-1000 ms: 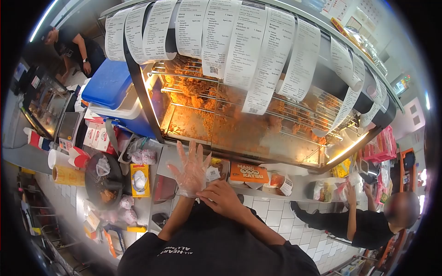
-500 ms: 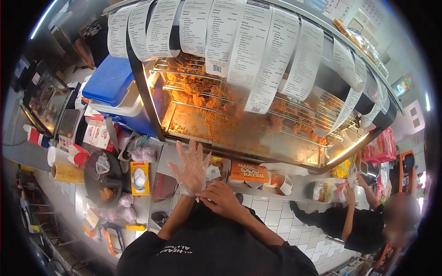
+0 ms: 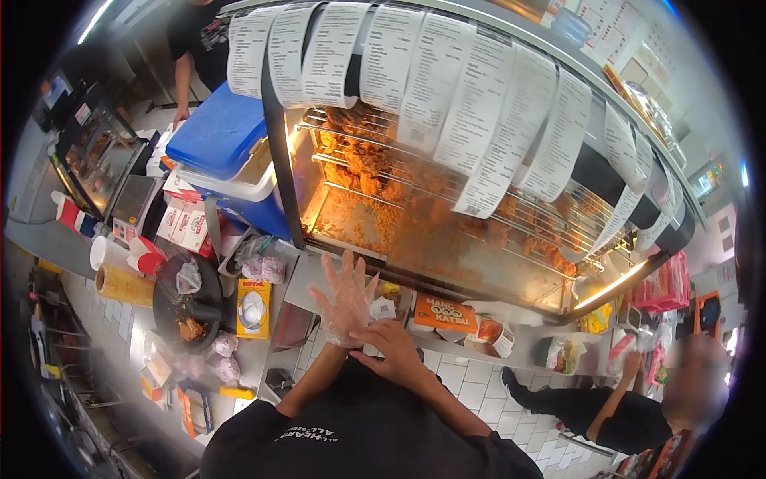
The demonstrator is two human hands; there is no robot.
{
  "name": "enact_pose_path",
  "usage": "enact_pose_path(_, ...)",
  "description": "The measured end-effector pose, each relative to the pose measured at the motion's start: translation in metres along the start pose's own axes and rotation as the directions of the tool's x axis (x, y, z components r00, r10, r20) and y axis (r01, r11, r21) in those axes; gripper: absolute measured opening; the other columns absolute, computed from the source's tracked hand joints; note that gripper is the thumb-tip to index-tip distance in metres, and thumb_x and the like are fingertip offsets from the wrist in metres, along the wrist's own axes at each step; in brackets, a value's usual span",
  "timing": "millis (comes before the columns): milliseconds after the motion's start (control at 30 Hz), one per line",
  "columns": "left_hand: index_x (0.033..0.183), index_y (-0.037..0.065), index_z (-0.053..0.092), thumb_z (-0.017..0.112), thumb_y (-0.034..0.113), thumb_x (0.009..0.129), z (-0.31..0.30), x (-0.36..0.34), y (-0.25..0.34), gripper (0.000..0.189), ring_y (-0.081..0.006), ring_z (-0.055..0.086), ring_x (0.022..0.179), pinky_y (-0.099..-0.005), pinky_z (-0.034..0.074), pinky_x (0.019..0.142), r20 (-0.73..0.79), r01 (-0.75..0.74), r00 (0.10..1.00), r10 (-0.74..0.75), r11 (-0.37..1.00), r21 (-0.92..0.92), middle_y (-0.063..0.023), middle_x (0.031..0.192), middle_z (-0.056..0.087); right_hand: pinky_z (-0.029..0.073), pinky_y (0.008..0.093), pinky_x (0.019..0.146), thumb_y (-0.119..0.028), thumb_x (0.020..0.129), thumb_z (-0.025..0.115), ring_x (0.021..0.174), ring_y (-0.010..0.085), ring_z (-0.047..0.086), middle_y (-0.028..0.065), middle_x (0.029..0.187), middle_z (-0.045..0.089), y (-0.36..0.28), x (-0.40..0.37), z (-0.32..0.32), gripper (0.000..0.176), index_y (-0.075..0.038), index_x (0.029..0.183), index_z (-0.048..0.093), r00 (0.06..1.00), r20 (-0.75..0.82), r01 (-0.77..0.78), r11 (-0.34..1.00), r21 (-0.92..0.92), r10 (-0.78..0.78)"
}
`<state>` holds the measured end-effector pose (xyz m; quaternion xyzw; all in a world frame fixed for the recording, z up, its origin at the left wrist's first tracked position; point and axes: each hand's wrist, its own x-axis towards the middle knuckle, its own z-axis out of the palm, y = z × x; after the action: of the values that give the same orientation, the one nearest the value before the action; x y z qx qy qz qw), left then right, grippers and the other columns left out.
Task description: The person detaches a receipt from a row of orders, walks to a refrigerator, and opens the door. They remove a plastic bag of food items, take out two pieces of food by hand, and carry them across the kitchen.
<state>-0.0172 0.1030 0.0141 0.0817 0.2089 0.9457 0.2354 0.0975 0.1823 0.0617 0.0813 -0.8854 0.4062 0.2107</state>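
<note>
Here, the left hand (image 3: 348, 289) has its fingers spread wide inside a clear glove (image 3: 343, 321). The right hand (image 3: 392, 351) pinches the glove's edge by the wrist. An orange box (image 3: 444, 314) sits near both hands, and paper slips (image 3: 476, 104) hang over the food case (image 3: 495, 275).

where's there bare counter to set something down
Bare metal counter shows between the white-labelled food package and the clear plastic container, and in a small patch left of the clear-gloved left hand. It is crowded around the round black pan and yellow cardboard box.
</note>
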Motion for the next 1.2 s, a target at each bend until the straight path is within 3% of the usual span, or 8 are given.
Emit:
enact_pose_path(200, 0.152, 0.043, 0.009, 0.036, 0.079, 0.084, -0.01, 0.005, 0.01, 0.081, -0.0249, 0.021, 0.144, -0.0521, 0.021, 0.114, 0.011, -0.01, 1.0, 0.01, 0.999, -0.035, -0.0033, 0.159, 0.017, 0.045, 0.0396, 0.079, -0.012, 0.078, 0.072, 0.089, 0.0287, 0.058, 0.0074, 0.089, 0.063, 0.006, 0.006, 0.017, 0.034, -0.011, 0.111, 0.065, 0.998, 0.06, -0.034, 0.999, 0.015, 0.033)
enact_pose_path(333, 0.152, 0.039, 0.013, 0.034, 0.073, 0.09, -0.02, 0.014, 0.019, 0.074, -0.0279, 0.026, 0.143, -0.0567, 0.026, 0.113, 0.021, -0.047, 0.999, 0.049, 0.994, -0.094, -0.007, 0.158, 0.021, 0.045, 0.0396, 0.077, -0.009, 0.078, 0.071, 0.088, 0.029, 0.058, 0.0076, 0.089, 0.063, 0.003, 0.019, 0.024, 0.034, -0.01, 0.111, 0.065, 0.995, 0.089, -0.053, 0.995, 0.08, 0.046)
enact_pose_path(567, 0.152, 0.039, 0.013, 0.032, 0.072, 0.091, -0.036, 0.029, 0.037, 0.073, -0.0281, 0.03, 0.141, -0.0577, 0.028, 0.111, 0.007, -0.07, 0.997, 0.072, 0.984, -0.165, -0.0078, 0.157, 0.025, 0.046, 0.0391, 0.073, -0.006, 0.079, 0.071, 0.083, 0.0286, 0.059, 0.0073, 0.087, 0.064, 0.0, 0.038, 0.04, 0.027, -0.009, 0.106, 0.067, 0.999, 0.032, -0.044, 0.991, 0.13, 0.04)
enact_pose_path(600, 0.152, 0.04, 0.012, 0.031, 0.074, 0.09, -0.036, 0.029, 0.037, 0.073, -0.0266, 0.029, 0.141, -0.0558, 0.028, 0.111, -0.068, -0.057, 0.996, 0.051, 0.993, -0.101, -0.0066, 0.156, 0.025, 0.046, 0.0387, 0.073, -0.007, 0.078, 0.072, 0.082, 0.0282, 0.059, 0.0075, 0.086, 0.064, 0.0, 0.039, 0.042, 0.027, -0.008, 0.105, 0.067, 0.999, 0.011, -0.041, 0.991, 0.129, 0.04)
enact_pose_path(800, 0.152, 0.041, 0.011, 0.029, 0.076, 0.088, -0.054, 0.035, 0.048, 0.075, -0.0264, 0.02, 0.144, -0.0541, 0.016, 0.114, -0.083, -0.005, 0.997, -0.006, 0.992, -0.123, -0.0042, 0.158, 0.021, 0.046, 0.0379, 0.072, -0.008, 0.078, 0.074, 0.083, 0.0268, 0.058, 0.0077, 0.088, 0.063, -0.007, 0.056, 0.05, 0.034, -0.008, 0.111, 0.065, 0.998, -0.019, -0.064, 0.991, 0.117, 0.067)
enact_pose_path(900, 0.152, 0.044, 0.001, 0.032, 0.079, 0.085, -0.057, 0.039, 0.054, 0.081, -0.0269, 0.014, 0.146, -0.0572, 0.014, 0.113, -0.077, -0.014, 0.997, 0.014, 1.0, -0.003, 0.0024, 0.161, 0.01, 0.046, 0.0371, 0.072, -0.008, 0.077, 0.074, 0.082, 0.0264, 0.058, 0.0075, 0.089, 0.062, -0.007, 0.061, 0.06, 0.038, -0.008, 0.114, 0.064, 0.996, -0.027, -0.081, 0.996, 0.033, 0.082)
enact_pose_path(1100, 0.152, 0.045, 0.001, 0.031, 0.078, 0.085, -0.064, 0.046, 0.056, 0.08, -0.0265, 0.013, 0.146, -0.0572, 0.014, 0.113, -0.109, -0.044, 0.993, 0.041, 0.999, -0.031, 0.0031, 0.162, 0.007, 0.046, 0.0357, 0.072, -0.003, 0.076, 0.073, 0.078, 0.0266, 0.058, 0.0073, 0.086, 0.062, 0.001, 0.063, 0.074, 0.038, -0.007, 0.113, 0.064, 0.996, -0.025, -0.082, 0.986, 0.146, 0.087)
enact_pose_path(1200, 0.152, 0.045, 0.0, 0.03, 0.078, 0.086, -0.068, 0.048, 0.059, 0.08, -0.0264, 0.012, 0.147, -0.0585, 0.012, 0.113, -0.098, -0.038, 0.994, 0.039, 0.999, 0.01, 0.0035, 0.162, 0.007, 0.047, 0.0334, 0.072, 0.002, 0.074, 0.073, 0.077, 0.026, 0.06, 0.0072, 0.083, 0.063, 0.0, 0.068, 0.074, 0.04, -0.006, 0.112, 0.064, 0.998, -0.017, -0.055, 0.993, 0.104, 0.057)
